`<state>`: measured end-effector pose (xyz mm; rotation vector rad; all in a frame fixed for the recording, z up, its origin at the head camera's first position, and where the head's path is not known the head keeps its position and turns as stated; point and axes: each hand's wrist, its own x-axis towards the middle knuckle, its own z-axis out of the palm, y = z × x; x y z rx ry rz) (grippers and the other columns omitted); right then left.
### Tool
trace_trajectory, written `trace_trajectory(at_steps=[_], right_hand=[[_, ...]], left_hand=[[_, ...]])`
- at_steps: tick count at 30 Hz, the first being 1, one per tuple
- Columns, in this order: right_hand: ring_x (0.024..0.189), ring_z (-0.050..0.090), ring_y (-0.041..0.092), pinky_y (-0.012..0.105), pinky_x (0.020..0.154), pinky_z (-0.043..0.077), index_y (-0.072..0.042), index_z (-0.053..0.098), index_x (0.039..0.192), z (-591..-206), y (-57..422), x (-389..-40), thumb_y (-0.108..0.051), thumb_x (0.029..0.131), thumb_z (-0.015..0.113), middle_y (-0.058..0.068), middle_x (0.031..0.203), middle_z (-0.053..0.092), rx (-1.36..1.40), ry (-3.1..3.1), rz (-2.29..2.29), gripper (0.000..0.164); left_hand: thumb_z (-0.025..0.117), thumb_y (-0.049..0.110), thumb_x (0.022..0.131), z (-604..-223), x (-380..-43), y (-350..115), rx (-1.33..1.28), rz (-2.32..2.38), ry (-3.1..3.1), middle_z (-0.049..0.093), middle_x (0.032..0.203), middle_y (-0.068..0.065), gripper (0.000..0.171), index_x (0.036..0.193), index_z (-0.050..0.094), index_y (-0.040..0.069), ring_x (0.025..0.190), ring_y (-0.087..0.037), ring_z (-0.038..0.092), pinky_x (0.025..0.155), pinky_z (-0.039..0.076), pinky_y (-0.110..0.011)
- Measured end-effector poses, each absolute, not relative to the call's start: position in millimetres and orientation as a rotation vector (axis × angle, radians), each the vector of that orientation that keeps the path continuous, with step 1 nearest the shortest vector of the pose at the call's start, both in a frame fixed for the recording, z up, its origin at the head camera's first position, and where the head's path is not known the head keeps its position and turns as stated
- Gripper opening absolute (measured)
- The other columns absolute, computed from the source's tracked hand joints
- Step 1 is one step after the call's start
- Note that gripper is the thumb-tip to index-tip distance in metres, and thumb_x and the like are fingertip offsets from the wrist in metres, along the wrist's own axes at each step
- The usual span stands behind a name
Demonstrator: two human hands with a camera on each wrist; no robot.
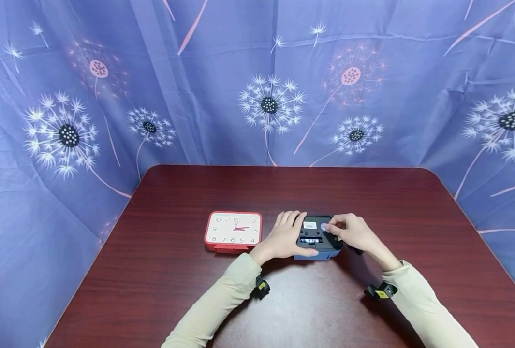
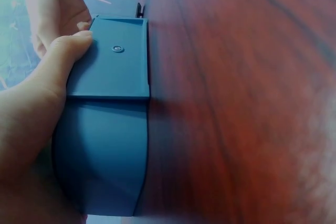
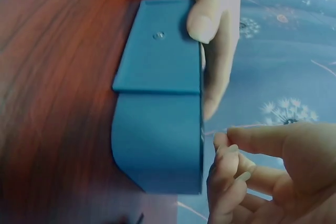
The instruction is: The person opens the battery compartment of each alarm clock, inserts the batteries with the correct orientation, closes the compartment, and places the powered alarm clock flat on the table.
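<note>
A blue alarm clock [image 2: 107, 156] lies face down on the table, its black back [image 1: 311, 222] upward. The uncovered battery slot [image 1: 311, 239] in that back has a battery inside. My left hand [image 1: 283, 237] grips the clock's left end, thumb on the blue underside and fingers reaching to the far edge. Over the right part of the back, my right hand [image 1: 355, 234] has thumb and fingers pinched together beside a round sticker [image 1: 324, 226]. What those fingertips hold is hidden; I cannot tell what it is.
A red alarm clock [image 1: 233, 229] with a white dial lies face up left of my left hand. A small black piece [image 1: 356, 250] is on the table beside the blue clock's right end. Behind the dark red table [image 1: 283, 188] hangs a blue dandelion-print cloth [image 1: 222, 96].
</note>
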<state>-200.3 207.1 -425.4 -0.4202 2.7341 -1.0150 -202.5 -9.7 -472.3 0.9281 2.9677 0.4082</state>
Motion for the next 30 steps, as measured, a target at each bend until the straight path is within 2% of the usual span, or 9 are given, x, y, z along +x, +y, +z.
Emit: trace_trajectory(at_steps=[5,9,13,17,20,24,30], right_hand=[[0.061,0.057,0.016,0.03,0.058,0.043,-0.006,0.065,0.087,-418,219,-197,-0.015,0.095,0.057,0.004,0.07,0.064,-0.409,2.821,-0.903,0.014],[0.067,0.057,0.019,0.035,0.06,0.044,-0.004,0.06,0.09,-415,228,-193,-0.009,0.088,0.061,0.008,0.078,0.063,-0.401,2.87,-0.656,0.005],[0.076,0.06,0.026,0.042,0.064,0.049,0.0,0.06,0.097,-416,232,-187,-0.018,0.082,0.073,0.012,0.086,0.063,-0.358,2.792,-0.464,0.027],[0.093,0.063,0.037,0.05,0.074,0.052,0.005,0.057,0.109,-418,231,-184,-0.033,0.072,0.084,0.018,0.102,0.066,-0.314,2.727,-0.351,0.059],[0.096,0.062,0.041,0.052,0.074,0.052,0.005,0.055,0.111,-419,229,-183,-0.035,0.067,0.087,0.02,0.106,0.065,-0.287,2.72,-0.303,0.068],[0.091,0.062,0.044,0.052,0.069,0.051,0.0,0.056,0.103,-420,227,-182,-0.032,0.067,0.087,0.022,0.103,0.064,-0.267,2.743,-0.279,0.058],[0.086,0.062,0.043,0.052,0.066,0.05,-0.003,0.055,0.095,-424,227,-181,-0.028,0.075,0.081,0.02,0.095,0.064,-0.245,2.779,-0.272,0.041]], left_hand=[[0.064,0.069,0.076,-472,-203,-10,0.925,0.416,2.966,0.037,0.149,-0.012,0.104,0.15,0.028,0.007,0.139,-0.026,0.032,0.117,0.022,-0.043],[0.064,0.07,0.076,-474,-203,-10,0.923,0.416,2.964,0.037,0.149,-0.012,0.104,0.151,0.027,0.007,0.139,-0.026,0.031,0.117,0.022,-0.043],[0.063,0.07,0.077,-474,-203,-10,0.92,0.411,2.956,0.035,0.15,-0.012,0.104,0.151,0.026,0.007,0.14,-0.027,0.03,0.117,0.021,-0.043],[0.063,0.07,0.077,-474,-203,-10,0.913,0.411,2.949,0.035,0.151,-0.012,0.104,0.151,0.026,0.007,0.14,-0.027,0.03,0.117,0.021,-0.044],[0.063,0.069,0.077,-474,-204,-10,0.906,0.409,2.947,0.035,0.151,-0.012,0.104,0.151,0.026,0.007,0.141,-0.027,0.029,0.117,0.021,-0.044],[0.063,0.07,0.077,-473,-203,-10,0.905,0.405,2.95,0.035,0.151,-0.012,0.104,0.151,0.026,0.008,0.14,-0.027,0.03,0.117,0.021,-0.043],[0.063,0.07,0.076,-473,-203,-9,0.912,0.401,2.957,0.036,0.15,-0.012,0.105,0.151,0.026,0.007,0.14,-0.026,0.031,0.118,0.021,-0.043]])
